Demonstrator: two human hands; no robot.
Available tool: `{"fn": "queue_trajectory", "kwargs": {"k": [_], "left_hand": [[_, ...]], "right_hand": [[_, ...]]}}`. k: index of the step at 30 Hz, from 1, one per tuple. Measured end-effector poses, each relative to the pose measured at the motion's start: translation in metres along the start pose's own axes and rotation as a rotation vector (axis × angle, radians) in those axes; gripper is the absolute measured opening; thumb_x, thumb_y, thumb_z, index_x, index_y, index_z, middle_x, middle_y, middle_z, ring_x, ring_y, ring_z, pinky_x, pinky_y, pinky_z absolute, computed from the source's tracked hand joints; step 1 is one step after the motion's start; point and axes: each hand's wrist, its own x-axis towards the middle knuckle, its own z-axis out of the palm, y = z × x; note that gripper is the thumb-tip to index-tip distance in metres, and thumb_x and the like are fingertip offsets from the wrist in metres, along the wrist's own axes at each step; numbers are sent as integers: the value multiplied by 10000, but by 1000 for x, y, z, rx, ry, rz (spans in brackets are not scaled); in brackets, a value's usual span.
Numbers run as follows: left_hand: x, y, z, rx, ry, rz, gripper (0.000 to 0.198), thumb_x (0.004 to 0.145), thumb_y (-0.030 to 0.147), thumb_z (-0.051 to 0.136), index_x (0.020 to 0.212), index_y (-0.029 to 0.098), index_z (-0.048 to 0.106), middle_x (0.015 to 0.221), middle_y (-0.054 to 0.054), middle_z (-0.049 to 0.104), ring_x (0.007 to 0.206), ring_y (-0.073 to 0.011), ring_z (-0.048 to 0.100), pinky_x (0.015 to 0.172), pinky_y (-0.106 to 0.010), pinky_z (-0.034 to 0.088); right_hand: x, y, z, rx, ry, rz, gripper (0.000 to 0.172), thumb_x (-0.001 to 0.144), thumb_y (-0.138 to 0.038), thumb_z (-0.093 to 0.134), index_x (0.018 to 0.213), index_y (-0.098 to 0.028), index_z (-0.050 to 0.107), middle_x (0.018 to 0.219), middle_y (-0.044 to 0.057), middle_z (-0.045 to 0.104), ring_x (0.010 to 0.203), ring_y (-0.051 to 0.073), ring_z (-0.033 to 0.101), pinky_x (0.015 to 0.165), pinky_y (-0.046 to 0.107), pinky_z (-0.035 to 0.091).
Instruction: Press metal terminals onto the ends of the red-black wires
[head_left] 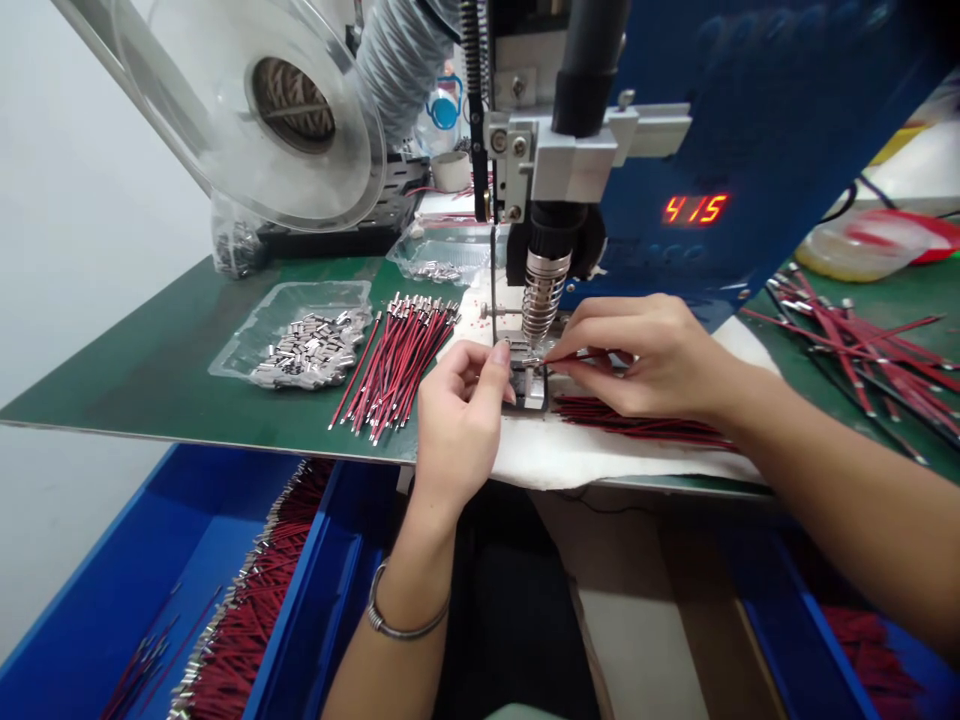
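Observation:
At the small metal fixture (534,388), under the spring-wrapped tip (545,290) of a bench machine, both my hands meet. My right hand (656,350) pinches a thin red wire (574,358), whose end reaches over the fixture. Just left of it, my left hand (463,415) is closed, thumb against curled fingers at the fixture's edge; what it grips, if anything, is too small to make out. A bundle of red and black wires (645,425) lies beneath my right hand on a white cloth (540,455).
Left of my hands lie red wires with metal ends (401,360) and a clear tray (232,350) of small metal parts. A blue machine housing (675,90) rises behind. Loose wires (855,340) lie right; a blue bin (217,520) sits below the table edge.

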Motion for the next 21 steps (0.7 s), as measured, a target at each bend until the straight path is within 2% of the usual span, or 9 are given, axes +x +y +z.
{"fn": "queue_trajectory", "kwargs": {"k": [5, 13, 21], "left_hand": [[-1, 1, 0, -21, -9, 3, 321, 1015, 358, 693, 745, 218, 593, 648, 15, 622, 564, -117, 533, 586, -267, 455], [-2, 2, -1, -9, -43, 9, 310, 1017, 342, 694, 747, 212, 614, 643, 14, 615, 579, -118, 548, 581, -248, 459], [-2, 6, -4, 32, -116, -10, 324, 1047, 308, 645, 743, 204, 605, 644, 20, 606, 614, -112, 578, 608, -227, 468]], "right_hand": [[0, 0, 1, 4, -16, 47, 157, 1022, -235, 625, 951, -269, 761, 878, 38, 751, 733, 188, 687, 636, 334, 507], [1, -3, 4, -3, 43, 53, 171, 1031, -241, 634, 969, -287, 786, 884, 35, 772, 753, 191, 726, 631, 330, 547], [-2, 2, 5, -37, 108, -69, 132, 1011, -143, 659, 969, -204, 768, 876, 46, 798, 713, 153, 729, 596, 271, 539]]}}
